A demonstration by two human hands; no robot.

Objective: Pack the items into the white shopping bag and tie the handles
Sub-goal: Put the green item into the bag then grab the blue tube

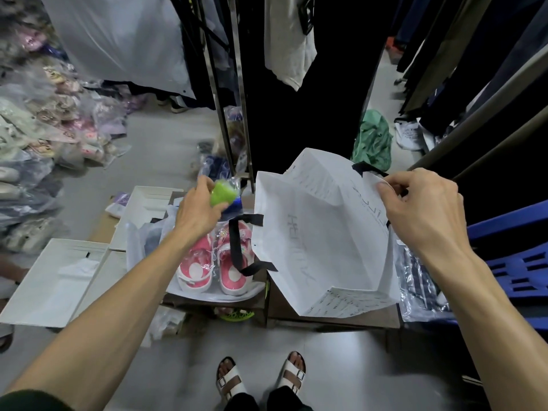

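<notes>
White shopping bag (311, 241) sits open on the bench (332, 317). Right hand (424, 209) fingers pinch its far rim; just left of the bag, pink shoes (212, 262) wait, and left hand (198, 207) grips a green item (220, 193) (plastic-wrapped). If that pinch slips, the mouth probably flops shut.

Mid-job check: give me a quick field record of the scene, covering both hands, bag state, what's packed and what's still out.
left hand: holds a green item in clear wrap, left of the bag
right hand: pinches the white shopping bag by its far rim, holding it open
bag contents: none visible
black handles: loose, untied
still out: pink shoes in plastic, beside the bag
</notes>
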